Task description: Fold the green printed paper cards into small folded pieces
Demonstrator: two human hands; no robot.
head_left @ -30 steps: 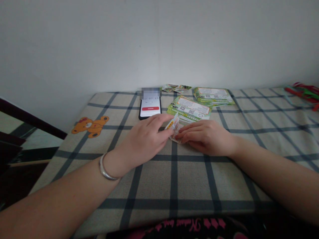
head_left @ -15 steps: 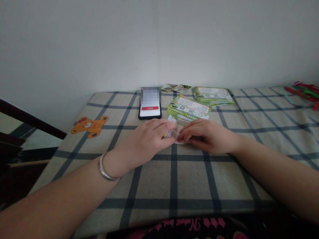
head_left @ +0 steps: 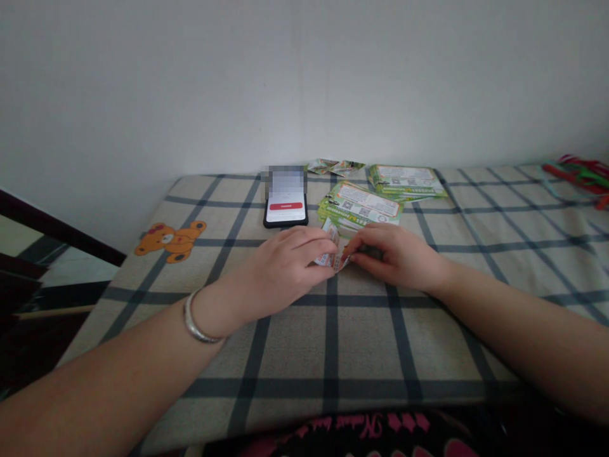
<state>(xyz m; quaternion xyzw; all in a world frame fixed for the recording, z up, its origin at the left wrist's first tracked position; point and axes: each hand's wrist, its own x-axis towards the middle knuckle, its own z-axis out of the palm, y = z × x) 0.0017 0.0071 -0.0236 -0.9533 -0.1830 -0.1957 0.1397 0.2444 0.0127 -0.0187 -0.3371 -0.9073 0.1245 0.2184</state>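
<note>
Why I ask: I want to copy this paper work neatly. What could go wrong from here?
Both left hand and right hand grip the small printed paper, so an uneven pull might skew a crease or tear it. The nearer green cards lie just beyond the hands and could get nudged. The phone lies close to the left hand, which might bump it.

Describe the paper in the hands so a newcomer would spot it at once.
On the checked tablecloth, look between the left hand and right hand. The small printed paper there is partly raised in their fingers; the green cards beyond it lie flat in piles.
</note>
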